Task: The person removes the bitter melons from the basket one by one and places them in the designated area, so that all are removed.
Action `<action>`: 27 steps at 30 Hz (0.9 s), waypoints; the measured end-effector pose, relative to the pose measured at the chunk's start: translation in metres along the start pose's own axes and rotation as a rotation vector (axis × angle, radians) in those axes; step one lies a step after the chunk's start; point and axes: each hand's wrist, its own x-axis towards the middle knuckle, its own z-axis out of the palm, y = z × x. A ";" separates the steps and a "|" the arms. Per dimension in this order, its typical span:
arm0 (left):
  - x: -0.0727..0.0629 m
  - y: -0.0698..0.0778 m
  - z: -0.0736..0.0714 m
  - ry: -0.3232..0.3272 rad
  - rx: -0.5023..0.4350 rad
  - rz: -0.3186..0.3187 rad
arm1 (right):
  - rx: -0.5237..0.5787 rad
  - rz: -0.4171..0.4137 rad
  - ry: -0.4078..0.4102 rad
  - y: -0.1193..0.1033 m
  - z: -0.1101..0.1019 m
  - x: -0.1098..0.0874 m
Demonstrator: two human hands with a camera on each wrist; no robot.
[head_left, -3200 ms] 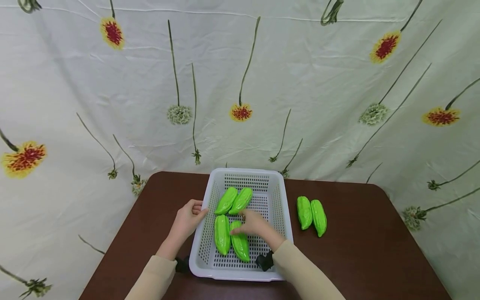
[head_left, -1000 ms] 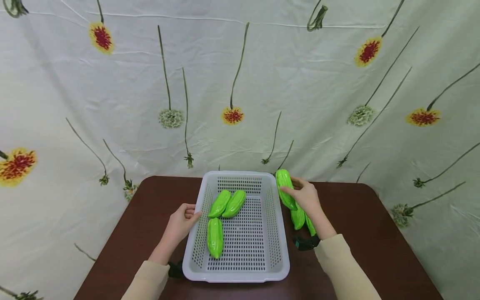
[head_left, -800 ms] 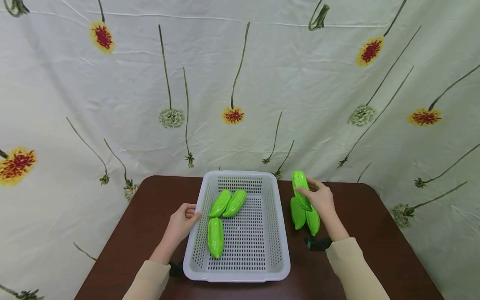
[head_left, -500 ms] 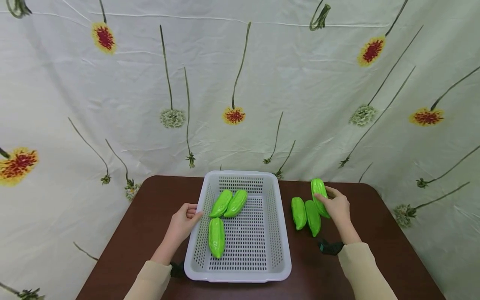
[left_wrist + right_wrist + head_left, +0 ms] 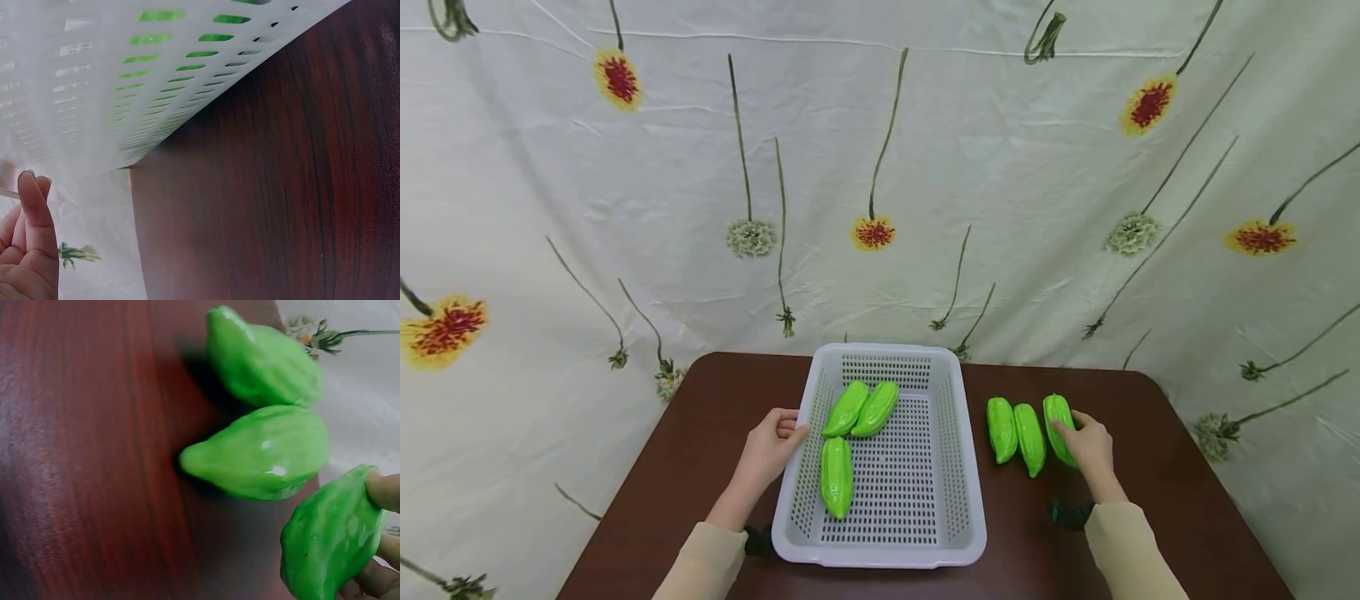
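My right hand pinches a glossy green bitter melon between thumb and fingers, low over the table at the right end of a row. To its left lie two more bitter melons, one in the middle and one nearest the basket. In the right wrist view the held bitter melon is at lower right, thumb on its upper end. My left hand holds the left rim of a white perforated plastic basket. Inside are three bitter melons: two side by side at the back, one in front.
The dark brown wooden table has rounded back corners. A pale cloth printed with flowers hangs right behind it. The basket's perforated side wall fills the upper left wrist view, with green showing through its slots.
My right hand has lifted a bitter melon out of the basket, carried it right past the other two, and lowered it beside them. My left hand has kept its hold on the rim.
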 end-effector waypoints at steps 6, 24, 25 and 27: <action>0.000 0.001 0.001 0.002 0.006 0.001 | -0.011 0.010 -0.022 0.010 0.006 0.002; 0.000 -0.002 0.002 0.010 0.006 -0.002 | -0.045 -0.002 -0.039 0.018 0.020 0.006; 0.000 -0.002 0.002 0.011 0.006 -0.003 | -0.047 -0.006 -0.037 0.018 0.021 0.006; 0.000 -0.002 0.002 0.011 0.006 -0.004 | -0.050 -0.012 -0.037 0.018 0.021 0.006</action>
